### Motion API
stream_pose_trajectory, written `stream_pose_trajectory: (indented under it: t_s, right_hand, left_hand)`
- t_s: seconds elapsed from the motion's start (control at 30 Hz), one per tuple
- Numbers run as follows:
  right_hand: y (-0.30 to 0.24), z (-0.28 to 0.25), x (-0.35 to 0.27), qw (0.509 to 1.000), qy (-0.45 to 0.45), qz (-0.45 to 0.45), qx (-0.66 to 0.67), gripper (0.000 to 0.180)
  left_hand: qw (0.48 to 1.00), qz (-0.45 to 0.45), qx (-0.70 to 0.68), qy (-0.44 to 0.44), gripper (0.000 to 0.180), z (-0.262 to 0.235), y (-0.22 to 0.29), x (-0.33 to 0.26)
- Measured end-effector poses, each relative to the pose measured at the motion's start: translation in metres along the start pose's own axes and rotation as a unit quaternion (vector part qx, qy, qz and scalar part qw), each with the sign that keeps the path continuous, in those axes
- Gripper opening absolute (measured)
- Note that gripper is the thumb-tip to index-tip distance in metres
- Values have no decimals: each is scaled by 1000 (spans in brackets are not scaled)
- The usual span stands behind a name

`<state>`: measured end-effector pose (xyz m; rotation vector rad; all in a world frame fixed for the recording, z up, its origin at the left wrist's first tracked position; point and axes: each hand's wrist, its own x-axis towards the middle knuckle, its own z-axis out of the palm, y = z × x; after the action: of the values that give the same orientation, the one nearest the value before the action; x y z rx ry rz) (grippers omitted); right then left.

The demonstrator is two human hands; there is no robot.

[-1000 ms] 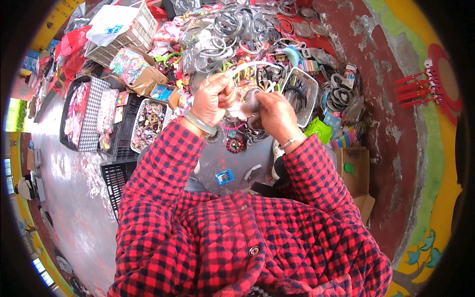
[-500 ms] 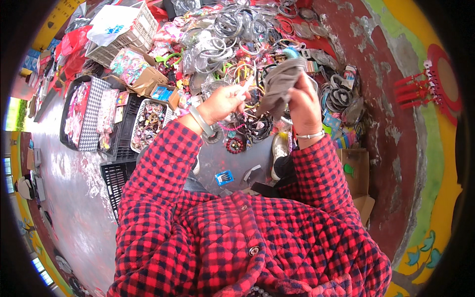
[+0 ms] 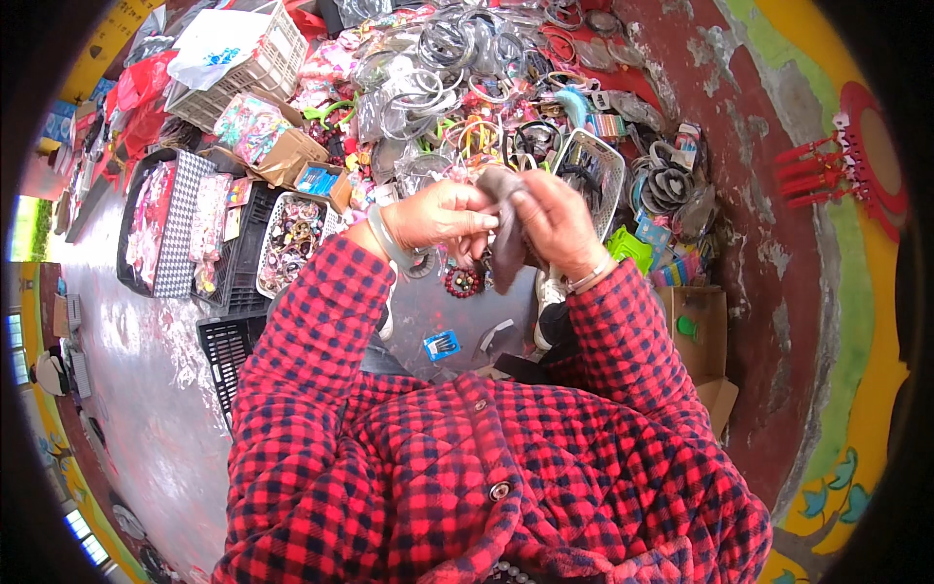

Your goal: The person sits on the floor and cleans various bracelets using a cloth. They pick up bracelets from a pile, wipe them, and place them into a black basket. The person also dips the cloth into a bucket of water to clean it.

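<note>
Starting on the left of the floor (image 3: 146, 360), here's a checked box (image 3: 182, 238) with pink packets (image 3: 151, 219) inside. Farther back sits a crate (image 3: 284, 54), then nearer, a white basket (image 3: 266, 258) full of hair ties. Now the middle: the left hand (image 3: 438, 214), bangle on the wrist, has its fingers on a grey-brown cloth (image 3: 508, 255), which hangs in the air between the two hands. Below lie a blue packet (image 3: 442, 345) and a dark red bead bracelet (image 3: 462, 282), both on the floor. And the right hand (image 3: 562, 224) pinches that same cloth, close beside the left. Farther right, another white basket (image 3: 615, 185), a bright green piece (image 3: 630, 251), and a cardboard box (image 3: 699, 331) by the floor's right edge.
</note>
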<state>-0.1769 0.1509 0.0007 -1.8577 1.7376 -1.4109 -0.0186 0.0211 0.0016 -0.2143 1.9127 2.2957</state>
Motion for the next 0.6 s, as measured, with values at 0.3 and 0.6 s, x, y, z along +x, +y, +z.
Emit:
stream_pose_trajectory:
  t_s: [0.3,0.6]
  right_hand:
    - [-2,-12,4,989,30,130,67,22]
    - [1,11,-3,989,-2,89,-119,37]
  left_hand:
    - [990,86,97,53,20,-9,2,-5]
    - [977,93,160,107,14,18,-3,8]
